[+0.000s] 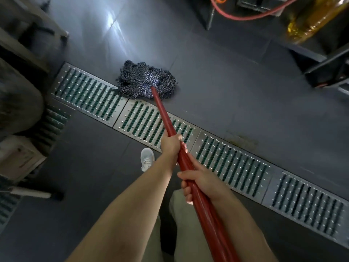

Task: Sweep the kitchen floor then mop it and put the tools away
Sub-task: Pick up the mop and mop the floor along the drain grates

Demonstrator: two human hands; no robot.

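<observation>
Both forearms reach down from the camera, each hand clenched round the red handle [166, 118] of the mop. Right hand [203, 183] grasps it nearer the body, fingers curled under and thumb across the top; left hand [171, 144] grips further down the shaft, over the drain grate [236, 163]. That grate — a run of slotted metal panels — crosses the dark floor [236, 87] on a slant. Mop head [146, 81], blue-and-white strings splayed flat, sits on the floor just beyond the grate, its left strands touching the grate's edge. One white shoe [147, 159] stands on the near side of the grate, beside the left wrist.
</observation>
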